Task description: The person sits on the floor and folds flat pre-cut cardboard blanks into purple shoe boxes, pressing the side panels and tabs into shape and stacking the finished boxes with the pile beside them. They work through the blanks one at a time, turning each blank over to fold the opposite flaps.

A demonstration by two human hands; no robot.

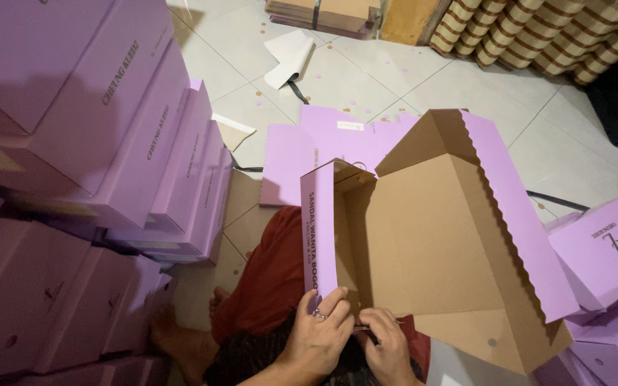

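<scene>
Centre frame, the half-folded lilac cardboard box with plain brown inside [438, 250] rests on the lap; left hand [320, 336] clamps its upright flap steady, right hand [388, 347] apparently pinches the bottom edge.

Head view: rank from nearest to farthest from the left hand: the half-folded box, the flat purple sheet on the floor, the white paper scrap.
1. Half-folded box: touched by the left hand.
2. Flat purple sheet: on the floor beyond the box.
3. White paper scrap: far floor, near the top.
</scene>
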